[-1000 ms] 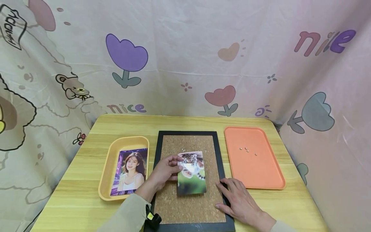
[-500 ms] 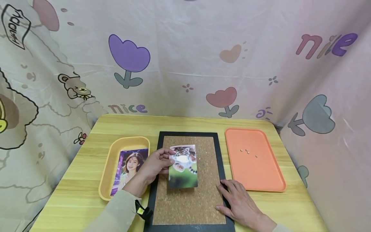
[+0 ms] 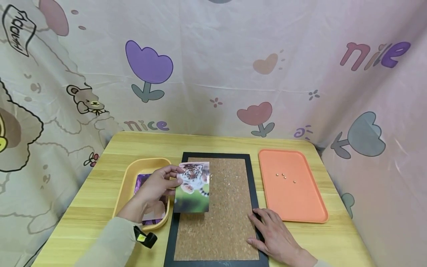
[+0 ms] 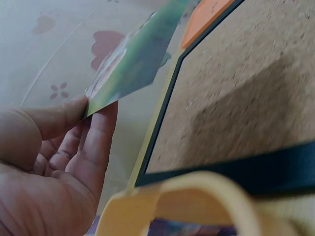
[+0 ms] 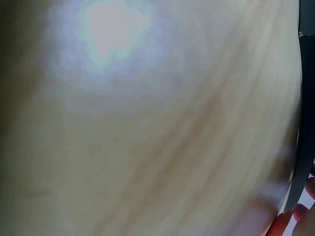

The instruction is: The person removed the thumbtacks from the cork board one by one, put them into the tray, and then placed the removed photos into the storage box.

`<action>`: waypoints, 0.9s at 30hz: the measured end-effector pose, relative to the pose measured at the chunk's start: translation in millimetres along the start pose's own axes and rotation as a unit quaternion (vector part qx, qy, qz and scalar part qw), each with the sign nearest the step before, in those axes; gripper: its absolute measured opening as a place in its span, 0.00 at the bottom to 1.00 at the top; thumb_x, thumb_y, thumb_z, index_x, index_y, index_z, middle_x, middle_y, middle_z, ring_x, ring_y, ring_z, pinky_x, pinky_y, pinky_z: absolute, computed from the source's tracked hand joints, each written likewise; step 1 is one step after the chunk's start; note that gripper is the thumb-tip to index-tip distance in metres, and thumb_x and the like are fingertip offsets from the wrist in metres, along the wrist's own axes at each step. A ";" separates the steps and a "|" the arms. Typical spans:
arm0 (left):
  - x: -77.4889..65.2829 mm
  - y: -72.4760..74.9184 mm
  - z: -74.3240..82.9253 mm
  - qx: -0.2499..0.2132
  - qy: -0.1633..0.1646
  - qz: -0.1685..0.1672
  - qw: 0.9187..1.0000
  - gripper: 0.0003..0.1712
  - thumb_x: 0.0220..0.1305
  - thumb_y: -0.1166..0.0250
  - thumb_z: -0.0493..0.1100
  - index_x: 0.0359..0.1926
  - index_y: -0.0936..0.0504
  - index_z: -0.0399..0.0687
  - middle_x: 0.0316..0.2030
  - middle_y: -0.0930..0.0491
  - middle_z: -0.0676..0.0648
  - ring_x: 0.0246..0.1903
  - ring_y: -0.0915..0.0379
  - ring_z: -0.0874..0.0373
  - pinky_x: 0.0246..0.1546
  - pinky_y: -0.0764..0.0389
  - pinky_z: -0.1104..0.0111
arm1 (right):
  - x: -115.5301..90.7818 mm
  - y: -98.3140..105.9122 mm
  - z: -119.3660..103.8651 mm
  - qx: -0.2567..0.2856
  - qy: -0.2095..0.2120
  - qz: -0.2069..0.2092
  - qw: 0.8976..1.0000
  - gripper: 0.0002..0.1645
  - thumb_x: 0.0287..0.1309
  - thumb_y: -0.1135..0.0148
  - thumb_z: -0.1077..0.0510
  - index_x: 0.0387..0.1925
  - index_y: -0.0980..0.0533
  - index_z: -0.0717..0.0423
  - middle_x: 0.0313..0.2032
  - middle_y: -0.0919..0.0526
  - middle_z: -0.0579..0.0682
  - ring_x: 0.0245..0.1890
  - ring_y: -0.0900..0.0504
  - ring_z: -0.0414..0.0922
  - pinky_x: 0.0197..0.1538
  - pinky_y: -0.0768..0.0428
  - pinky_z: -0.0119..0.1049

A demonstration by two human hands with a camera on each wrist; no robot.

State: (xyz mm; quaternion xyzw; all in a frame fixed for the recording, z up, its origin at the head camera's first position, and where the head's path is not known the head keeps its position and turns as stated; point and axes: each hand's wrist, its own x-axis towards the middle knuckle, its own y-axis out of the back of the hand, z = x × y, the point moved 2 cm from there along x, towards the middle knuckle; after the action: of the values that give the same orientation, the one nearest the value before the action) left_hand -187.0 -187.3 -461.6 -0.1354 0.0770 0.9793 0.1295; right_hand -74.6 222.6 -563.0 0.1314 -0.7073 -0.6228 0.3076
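My left hand [image 3: 155, 189] pinches the left edge of a tiger photo [image 3: 192, 189] between thumb and fingers. The photo is raised above the left part of a black-framed cork board [image 3: 230, 218]; in the left wrist view the photo [image 4: 133, 64] tilts away and its shadow falls on the cork. Under the left hand and wrist stands a yellow tray [image 3: 124, 185], holding a purple-edged photo [image 3: 142, 180] that is mostly covered. My right hand [image 3: 275, 237] rests on the board's right frame edge, fingers relaxed; only its fingertips show in the right wrist view.
An orange tray [image 3: 293, 200] lies right of the board, with several small round metal pieces [image 3: 284, 177] on it. The wooden table [image 3: 83, 218] ends at a patterned curtain [image 3: 207, 66] behind and on both sides.
The left hand has carried the tiger photo leftward from the middle of the cork board, slightly upward in view, and now covers much of the yellow tray. The right hand stays in place.
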 end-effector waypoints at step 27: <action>-36.7 131.5 -9.4 0.080 -0.017 0.056 0.995 0.14 0.76 0.34 0.41 0.59 0.21 0.51 0.45 0.26 0.56 0.39 0.24 0.64 0.35 0.15 0.68 | 0.0 1.6 -2.1 -0.002 -0.007 -0.010 1.000 0.41 0.67 0.40 0.25 0.70 0.22 0.44 0.65 0.23 0.50 0.63 0.26 0.49 0.66 0.27 0.50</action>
State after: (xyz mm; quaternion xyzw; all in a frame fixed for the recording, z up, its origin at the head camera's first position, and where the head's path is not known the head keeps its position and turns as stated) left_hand -186.6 -323.2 -444.8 -0.1034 0.1604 0.9778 0.0865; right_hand -73.0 221.3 -561.4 0.1333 -0.7067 -0.6284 0.2964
